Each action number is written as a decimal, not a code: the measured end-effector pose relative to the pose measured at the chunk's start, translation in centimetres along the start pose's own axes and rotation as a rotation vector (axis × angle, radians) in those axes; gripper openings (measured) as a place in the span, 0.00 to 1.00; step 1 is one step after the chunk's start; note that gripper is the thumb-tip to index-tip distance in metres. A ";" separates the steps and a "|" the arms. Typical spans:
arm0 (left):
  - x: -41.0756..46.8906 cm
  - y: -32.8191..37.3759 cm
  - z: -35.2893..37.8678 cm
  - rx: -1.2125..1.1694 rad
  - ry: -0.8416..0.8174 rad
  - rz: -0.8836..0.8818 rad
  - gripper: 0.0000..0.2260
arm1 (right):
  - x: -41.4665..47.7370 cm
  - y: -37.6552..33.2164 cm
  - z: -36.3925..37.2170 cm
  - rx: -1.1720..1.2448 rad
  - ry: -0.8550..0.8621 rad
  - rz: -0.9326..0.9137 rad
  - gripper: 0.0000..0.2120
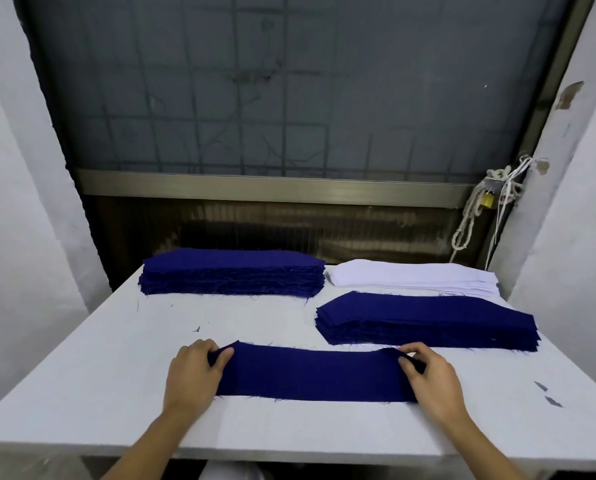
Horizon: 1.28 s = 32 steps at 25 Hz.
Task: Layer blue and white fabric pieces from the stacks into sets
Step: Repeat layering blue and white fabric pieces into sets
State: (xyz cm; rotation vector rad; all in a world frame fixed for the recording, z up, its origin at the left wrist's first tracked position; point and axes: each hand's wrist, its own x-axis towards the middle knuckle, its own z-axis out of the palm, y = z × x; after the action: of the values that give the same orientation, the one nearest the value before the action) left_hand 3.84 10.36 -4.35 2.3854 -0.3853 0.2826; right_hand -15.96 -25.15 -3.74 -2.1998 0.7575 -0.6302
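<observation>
Blue fabric piece (pixel 315 375), nearside of the white stack (pixel 410 277), runs left-right, its ends pinched by left hand (pixel 192 372) and right hand (pixel 431 379).

White bench (pixel 116 393) with loose threads (pixel 196 329) on it. Gridded window (pixel 289 81) behind. Knotted rope (pixel 464 226) and brass padlock (pixel 487 201) by the window's right frame.

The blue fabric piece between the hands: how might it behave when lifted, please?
Probably floppy: the blue fabric piece puckers where the left hand and right hand pinch its ends. Likely light, being thin. Its frayed edges may shed threads.
</observation>
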 end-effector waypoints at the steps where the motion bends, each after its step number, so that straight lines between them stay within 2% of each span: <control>1: -0.1 0.0 0.0 0.009 0.008 0.001 0.15 | -0.2 -0.2 -0.1 -0.015 0.013 0.007 0.07; 11: -0.7 0.0 0.0 0.029 0.036 -0.030 0.13 | -0.8 -0.5 -0.4 -0.172 0.144 0.067 0.09; 20: -0.4 0.7 -0.2 0.032 0.034 -0.159 0.06 | -0.2 -0.7 -0.4 -0.255 0.161 0.161 0.10; 23: 1.4 1.5 -0.9 0.086 -0.003 -0.160 0.10 | 1.0 -1.2 -1.0 -0.217 0.209 0.204 0.11; 27: 6.1 5.2 -1.6 0.038 0.022 -0.054 0.09 | 5.2 -2.9 -2.7 -0.132 0.282 0.137 0.11; 32: 11.7 13.0 1.1 -0.052 -0.123 0.025 0.04 | 11.7 -4.4 -3.2 -0.141 0.204 0.104 0.07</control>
State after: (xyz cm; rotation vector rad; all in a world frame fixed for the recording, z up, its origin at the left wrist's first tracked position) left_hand 10.31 -2.00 6.26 2.3553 -0.4745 0.1357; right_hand -8.22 -32.00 3.97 -2.2281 1.0439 -0.7774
